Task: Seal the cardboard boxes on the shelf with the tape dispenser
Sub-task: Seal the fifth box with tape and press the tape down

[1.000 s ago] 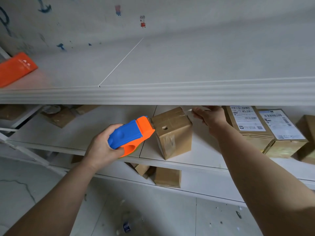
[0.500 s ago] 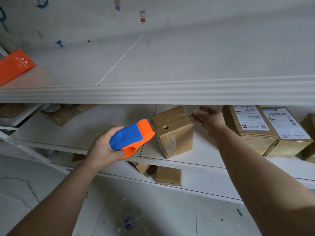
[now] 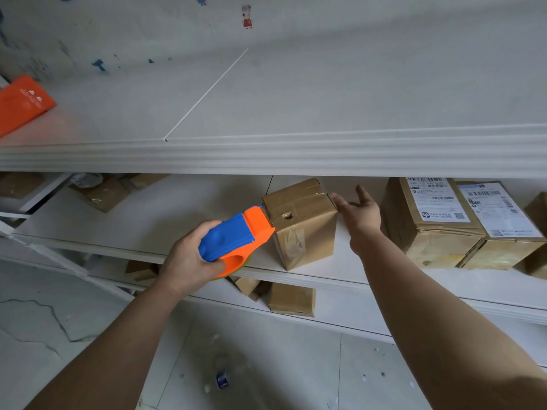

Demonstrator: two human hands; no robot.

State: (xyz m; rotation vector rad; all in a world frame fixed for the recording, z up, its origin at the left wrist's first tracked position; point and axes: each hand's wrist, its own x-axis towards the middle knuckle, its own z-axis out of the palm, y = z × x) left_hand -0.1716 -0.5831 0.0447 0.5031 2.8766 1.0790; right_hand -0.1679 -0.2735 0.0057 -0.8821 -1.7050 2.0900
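Centrally, the left hand (image 3: 189, 257) is gripping the dispenser (image 3: 233, 236), fingers curling round its blue handle, and is holding the orange nose against the upper left edge of the box (image 3: 306, 232). The right hand (image 3: 359, 216) is hovering open, fingers straight and spread, just beside the box's upper right corner. Whether a fingertip is touching the cardboard cannot be told.

The box is thus standing between the two hands, on the shelf (image 3: 177, 214) near its front rim. Its long axis is standing upright, and it is turned a little so that one vertical corner is facing the camera. Clear tape is showing across its top and down the near face.

Governing relation: the box top is lying directly ahead and to the right of the dispenser's nose, and the line across that top is running from the left hand towards the right hand. The left hand is the nearer one, meeting the box by way of the tool. The right hand is lying at the far end of that line, placed to brace. Any pull of the dispenser along this line is likely calling for that brace, since the box is looking light and free to slide.

Beyond the right hand, two labelled boxes (image 3: 429, 226) are sitting well apart from the dispenser, seemingly awaiting tape.
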